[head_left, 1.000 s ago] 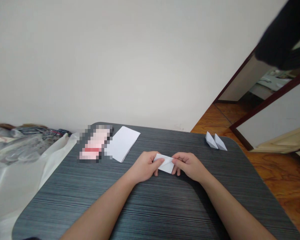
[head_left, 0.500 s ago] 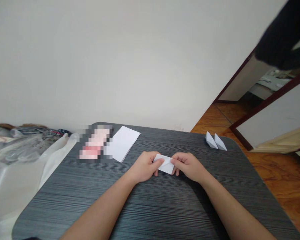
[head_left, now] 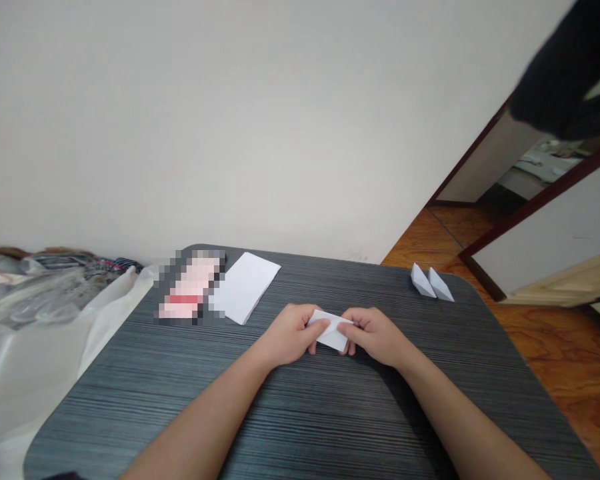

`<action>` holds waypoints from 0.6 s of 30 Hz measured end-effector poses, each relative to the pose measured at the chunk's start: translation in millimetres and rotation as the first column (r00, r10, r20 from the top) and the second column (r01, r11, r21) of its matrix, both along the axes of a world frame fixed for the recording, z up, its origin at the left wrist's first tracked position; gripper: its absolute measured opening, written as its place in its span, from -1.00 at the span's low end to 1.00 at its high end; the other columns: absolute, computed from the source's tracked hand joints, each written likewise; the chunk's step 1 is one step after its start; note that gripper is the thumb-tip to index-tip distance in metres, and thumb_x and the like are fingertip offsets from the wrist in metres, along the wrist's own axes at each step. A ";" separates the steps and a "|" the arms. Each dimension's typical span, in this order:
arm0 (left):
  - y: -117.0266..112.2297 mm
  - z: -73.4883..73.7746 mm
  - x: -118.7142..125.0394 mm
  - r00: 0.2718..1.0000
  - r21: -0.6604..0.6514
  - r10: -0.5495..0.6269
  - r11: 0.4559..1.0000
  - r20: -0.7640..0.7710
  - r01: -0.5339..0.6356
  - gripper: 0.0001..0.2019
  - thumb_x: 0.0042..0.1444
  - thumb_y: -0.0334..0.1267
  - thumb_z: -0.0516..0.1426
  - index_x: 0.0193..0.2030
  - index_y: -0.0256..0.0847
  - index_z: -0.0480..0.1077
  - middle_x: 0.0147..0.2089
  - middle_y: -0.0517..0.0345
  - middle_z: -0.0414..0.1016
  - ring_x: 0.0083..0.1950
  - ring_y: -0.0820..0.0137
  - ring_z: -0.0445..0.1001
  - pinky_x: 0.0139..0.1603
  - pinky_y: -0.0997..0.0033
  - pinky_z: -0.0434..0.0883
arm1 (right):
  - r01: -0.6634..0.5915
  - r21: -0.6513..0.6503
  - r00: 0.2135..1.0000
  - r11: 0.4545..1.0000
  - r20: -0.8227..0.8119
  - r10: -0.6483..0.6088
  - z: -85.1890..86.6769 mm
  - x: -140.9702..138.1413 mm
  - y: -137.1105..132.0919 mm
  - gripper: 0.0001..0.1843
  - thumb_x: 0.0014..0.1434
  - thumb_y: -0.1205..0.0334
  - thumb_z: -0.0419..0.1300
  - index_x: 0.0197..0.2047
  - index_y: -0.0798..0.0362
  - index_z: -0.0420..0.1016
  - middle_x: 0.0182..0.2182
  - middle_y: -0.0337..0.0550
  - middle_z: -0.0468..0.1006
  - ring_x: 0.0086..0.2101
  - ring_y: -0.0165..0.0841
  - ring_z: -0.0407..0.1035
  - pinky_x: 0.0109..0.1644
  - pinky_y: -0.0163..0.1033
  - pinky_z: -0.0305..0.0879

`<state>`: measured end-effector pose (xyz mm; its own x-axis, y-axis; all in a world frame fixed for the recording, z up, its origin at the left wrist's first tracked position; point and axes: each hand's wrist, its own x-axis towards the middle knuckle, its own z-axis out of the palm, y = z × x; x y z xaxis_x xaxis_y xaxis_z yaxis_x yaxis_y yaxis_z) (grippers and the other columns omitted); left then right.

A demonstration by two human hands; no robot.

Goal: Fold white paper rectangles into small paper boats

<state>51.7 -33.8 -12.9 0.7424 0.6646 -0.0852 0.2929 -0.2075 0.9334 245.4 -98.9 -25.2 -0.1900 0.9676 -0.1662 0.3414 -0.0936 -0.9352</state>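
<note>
Paper (head_left: 329, 331) (folded) between both hands (head_left: 290, 335) (head_left: 375, 337)

The desk (head_left: 280, 427) is marked with fine stripes of charcoal and grey; the folded paper (head_left: 330, 331) and the flat sheet (head_left: 245, 288) are seen in plain white; the two paper boats (head_left: 423, 281) are tinged a pale bluish white; the floor (head_left: 555, 353) is patterned with orange-brown wood grain; the door frame (head_left: 540, 195) is coloured dark reddish brown; the wall (head_left: 230, 120) is painted off-white.
</note>
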 end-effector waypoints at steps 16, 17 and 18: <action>-0.1 -2.4 0.1 0.999 -0.025 -0.034 0.999 0.025 0.034 -0.76 0.13 -0.13 0.03 -0.32 -0.28 0.37 -0.60 0.23 0.37 -0.56 0.50 0.33 -0.55 0.58 0.21 | 0.013 0.044 0.997 0.999 0.079 -0.017 3.6 0.0 -0.1 -0.70 0.21 0.09 0.05 -0.46 0.08 0.38 -0.61 -0.19 0.54 -0.60 -0.41 0.39 -0.50 -0.36 0.29; -0.3 -2.4 0.3 0.999 -0.036 -0.031 0.999 0.024 0.032 -0.77 0.11 -0.13 0.05 -0.31 -0.28 0.37 -0.59 0.23 0.36 -0.56 0.50 0.33 -0.55 0.58 0.20 | 0.014 0.046 0.997 0.999 0.080 -0.017 3.9 0.0 0.0 -0.70 0.21 0.08 0.05 -0.45 0.08 0.38 -0.61 -0.20 0.53 -0.61 -0.41 0.39 -0.50 -0.36 0.29; -0.5 -2.5 0.6 1.000 -0.042 -0.024 0.999 0.019 0.024 -0.78 0.10 -0.14 0.07 -0.31 -0.28 0.36 -0.58 0.23 0.36 -0.56 0.50 0.33 -0.56 0.58 0.20 | 0.014 0.046 0.997 0.999 0.077 -0.018 4.1 -0.1 0.2 -0.70 0.21 0.08 0.05 -0.45 0.08 0.39 -0.62 -0.20 0.53 -0.61 -0.41 0.39 -0.51 -0.36 0.29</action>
